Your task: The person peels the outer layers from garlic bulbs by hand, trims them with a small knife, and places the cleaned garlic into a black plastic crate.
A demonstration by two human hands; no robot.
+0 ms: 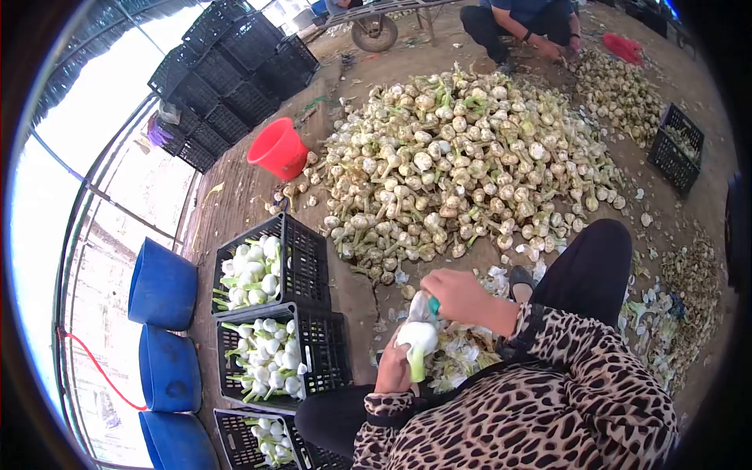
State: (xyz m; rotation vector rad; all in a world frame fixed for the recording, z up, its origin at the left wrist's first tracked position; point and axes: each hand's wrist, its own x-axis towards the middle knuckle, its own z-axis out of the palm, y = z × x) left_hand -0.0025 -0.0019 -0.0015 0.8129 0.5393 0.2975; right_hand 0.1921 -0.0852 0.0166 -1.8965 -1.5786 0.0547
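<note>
In my left hand [393, 368] I hold a white garlic bulb [418, 338], its green stem pointing down, my fingers closed around its side. Above it my right hand [458, 296] is closed, pinching pale garlic skin [421, 308] at the top of the bulb. Something small and green [434, 305] shows by the right thumb; its kind is unclear. Loose skins and leaves [458, 352] lie on the ground just beyond my lap.
A big heap of unpeeled garlic [470, 164] spreads ahead. Black crates [317, 345] of white bulbs stand at my left, beside blue tubs [168, 368]. Farther off are a red bucket [280, 149], stacked crates [227, 78] and a crouching person [525, 27].
</note>
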